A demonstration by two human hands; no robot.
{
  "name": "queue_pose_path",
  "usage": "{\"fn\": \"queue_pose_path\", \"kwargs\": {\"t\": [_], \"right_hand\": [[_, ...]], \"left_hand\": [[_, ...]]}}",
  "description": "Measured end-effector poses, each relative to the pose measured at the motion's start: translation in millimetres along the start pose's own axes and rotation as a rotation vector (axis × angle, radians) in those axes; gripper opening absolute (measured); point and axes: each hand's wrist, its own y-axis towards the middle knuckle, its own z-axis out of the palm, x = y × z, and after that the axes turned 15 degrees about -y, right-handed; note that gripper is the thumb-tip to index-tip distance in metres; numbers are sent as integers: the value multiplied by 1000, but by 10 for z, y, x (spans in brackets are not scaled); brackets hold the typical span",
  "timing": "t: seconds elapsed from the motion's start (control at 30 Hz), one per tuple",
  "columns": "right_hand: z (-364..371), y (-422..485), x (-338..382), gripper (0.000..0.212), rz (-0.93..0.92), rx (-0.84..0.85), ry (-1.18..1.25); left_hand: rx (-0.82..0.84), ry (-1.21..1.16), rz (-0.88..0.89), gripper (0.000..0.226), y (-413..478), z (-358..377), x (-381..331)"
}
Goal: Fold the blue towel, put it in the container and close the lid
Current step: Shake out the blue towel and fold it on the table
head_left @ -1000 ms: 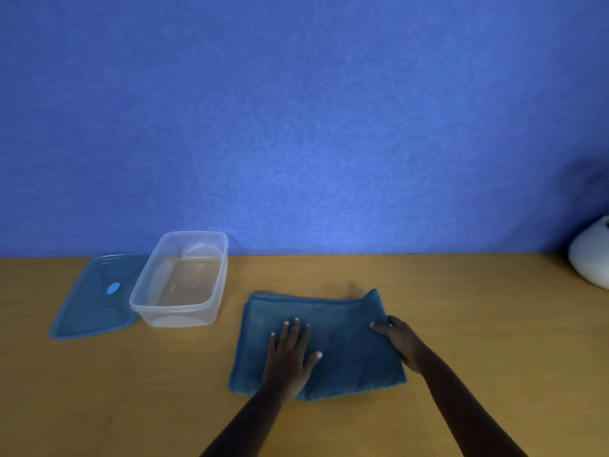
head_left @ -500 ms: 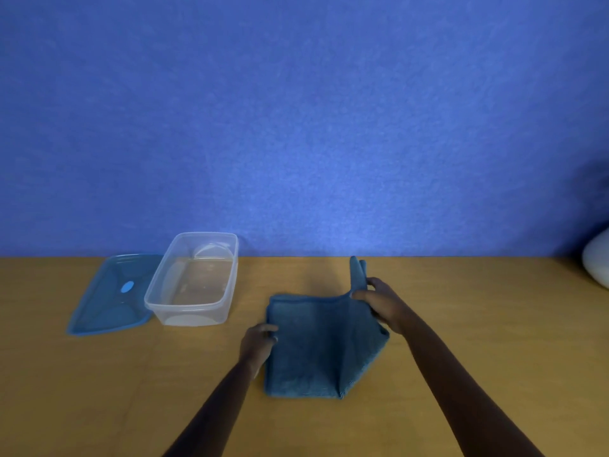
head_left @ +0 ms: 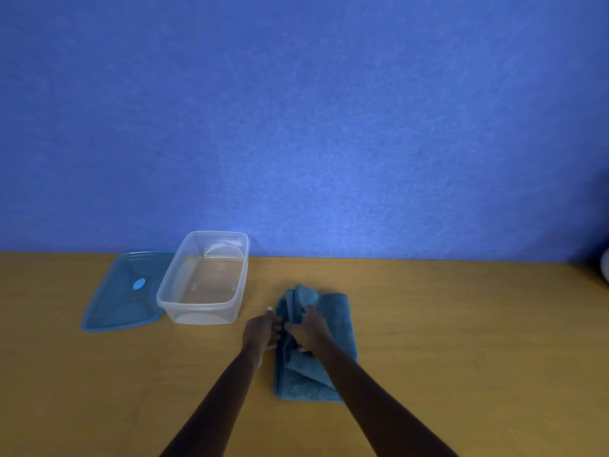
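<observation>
Rear wall: blue, fine-textured surface, fills upper half of view. Brighter patch low on wall near centre; corners darker. Dark shadow on wall at far right edge. Bench: wood, yellow-brown, faint grain, smooth top, spans full width, butts against wall along straight horizontal line. White rounded object at far right edge where bench meets wall, cut off by frame, identity not determinable. Lighting: dim, cool, bluish cast. Floor not in view.
</observation>
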Motion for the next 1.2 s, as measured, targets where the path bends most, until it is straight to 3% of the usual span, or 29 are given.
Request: {"fn": "queue_pose_path", "kwargs": {"t": [0.23, 0.37, 0.47, 0.57, 0.67, 0.77, 0.93, 1.03, 1.2], "right_hand": [[249, -130, -102, 50, -133, -29, -270], [314, -240, -256, 64, -325, -163, -531], [337, -282, -419, 81, -468, -138, -712], [334, -286, -581, 73, -568, -120, -869], [335, -296, -653, 61, -613, -111, -917], [280, -355, -631, 60, -637, -118, -947], [232, -448, -683, 49, -739, -306, -952], [317, -456, -714, 66, -728, -292, -985], [476, -493, -711, 73, -618, -199, -969]], "left_hand": [[35, 81, -9, 28, 60, -31, 47], [2, 173, 39, 28, 80, -4, 79], [10, 264, 63, 44, 98, 33, 77], [20, 329, 54, 36, 77, 66, 67], [-6, 334, 55, 38, 59, 95, 60], [6, 395, 28, 22, 55, 102, 34], [33, 475, 17, 39, 65, 121, 43], [36, 464, 55, 31, 24, 145, 47], [43, 619, 217, 48, -8, 148, 74]]}}
